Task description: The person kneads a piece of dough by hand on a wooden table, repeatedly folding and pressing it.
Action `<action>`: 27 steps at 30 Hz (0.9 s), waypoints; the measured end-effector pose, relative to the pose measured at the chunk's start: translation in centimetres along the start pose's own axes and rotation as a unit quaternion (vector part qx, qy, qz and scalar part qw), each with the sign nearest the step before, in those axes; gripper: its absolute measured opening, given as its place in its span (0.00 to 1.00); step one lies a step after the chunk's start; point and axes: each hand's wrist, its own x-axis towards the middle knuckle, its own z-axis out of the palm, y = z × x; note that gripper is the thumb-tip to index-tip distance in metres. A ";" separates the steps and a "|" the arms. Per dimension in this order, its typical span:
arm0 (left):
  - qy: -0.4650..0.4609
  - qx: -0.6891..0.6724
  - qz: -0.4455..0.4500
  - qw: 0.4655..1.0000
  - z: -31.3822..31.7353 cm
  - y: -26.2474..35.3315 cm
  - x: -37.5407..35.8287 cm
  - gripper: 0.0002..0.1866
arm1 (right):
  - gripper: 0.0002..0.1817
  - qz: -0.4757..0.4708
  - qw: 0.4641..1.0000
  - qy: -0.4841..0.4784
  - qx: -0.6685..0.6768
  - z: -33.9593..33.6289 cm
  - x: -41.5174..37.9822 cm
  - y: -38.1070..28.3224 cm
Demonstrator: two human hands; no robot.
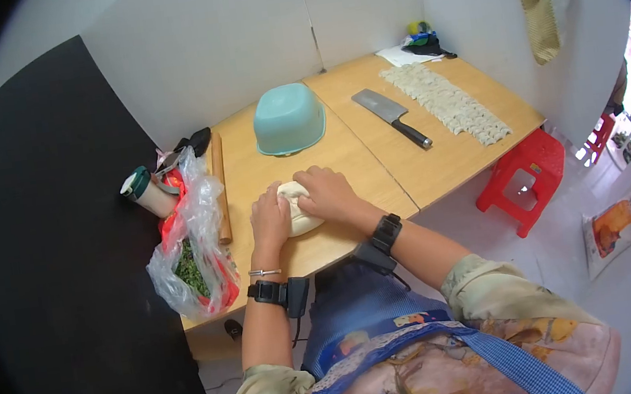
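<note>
A lump of pale dough (303, 220) lies on the wooden table (353, 243) near its front edge. Around its left side curls my left hand (267, 217), fingers wrapped over the dough. My right hand (329, 194) presses on the dough from the upper right, its thumb pushed into the top. Both hands touch the dough, and part of it is hidden beneath them. Behind it stands an upside-down light-blue plastic basin (289, 119). Left of my hands lies a wooden rolling pin (221, 189).
A cleaver (392, 118) and rows of small dough pieces (446, 104) lie on the right. At the left edge are a plastic bag of greens (196, 267) and a lidded cup (149, 192). A red stool (522, 179) stands beside the table; a black panel (77, 242) borders the left.
</note>
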 end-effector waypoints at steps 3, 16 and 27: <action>-0.004 -0.081 0.048 0.995 -0.2 -0.2 -2.3 0.22 | 0.25 -0.029 0.998 0.051 0.014 0.4 -2.5 -0.6; 0.112 -0.091 0.136 0.980 -1.9 5.4 -12.9 0.28 | 0.27 -0.175 0.972 0.088 0.126 -1.5 -9.9 -0.1; 0.065 0.019 0.087 0.994 -1.1 4.7 -3.5 0.25 | 0.24 -0.141 0.984 0.110 -0.026 -0.3 -2.8 0.9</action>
